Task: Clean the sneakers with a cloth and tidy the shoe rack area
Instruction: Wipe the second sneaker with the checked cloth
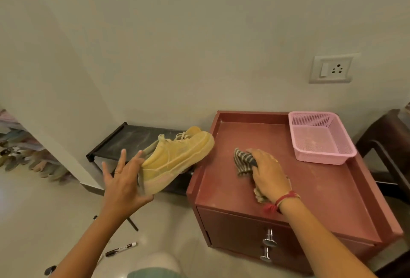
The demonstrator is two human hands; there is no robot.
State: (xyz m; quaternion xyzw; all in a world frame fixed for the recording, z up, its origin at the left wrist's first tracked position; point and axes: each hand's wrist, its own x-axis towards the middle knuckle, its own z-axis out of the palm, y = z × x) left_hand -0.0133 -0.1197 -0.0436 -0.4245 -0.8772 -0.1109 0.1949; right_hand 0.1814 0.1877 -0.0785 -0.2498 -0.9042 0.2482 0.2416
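1. The left hand [124, 180] carries 1 yellow sneaker [177, 155] by the heel end. Fingers are splayed straight, not wrapped. Thumb sits under the sole edge and the heel lies against the palm. This is a support hold, not a clamp.
2. Sneaker position: off the floor, tilted, toe pointing far-right. It sits above the black shoe rack [133, 138], whose top looks dusty. The toe is at the left rim of the red-brown cabinet [310, 189]; contact w/ the rim cannot be confirmed.
3. Judged reason for the hold: supporting the heel end leaves the upper & side wall exposed toward the other hand, ready for wiping.
4. The right hand [268, 173] grips the striped cloth [243, 161]. Fingers are curled over it, bunching it down on the cabinet top. 1 end sticks out far-left of the knuckles and 1 end trails under the wrist.
5. Cloth vs. sneaker: the cloth is just right of the toe, apart, no contact. Whether the cloth is being gathered up or rubbed on the cabinet top cannot be told.
6. Sneaker rel. to grip: its bulk lies far-right of the left hand, beyond the palm. Judged risk: it tips or drops if the thumb slips.
7. Other items:
   - Pink basket [321, 138] at the far-right corner of the cabinet top.
   - 1 marker [121, 249] on the near floor.
   - Pile of shoes [22, 155] at far left.
   - Tidying is judged not yet done.
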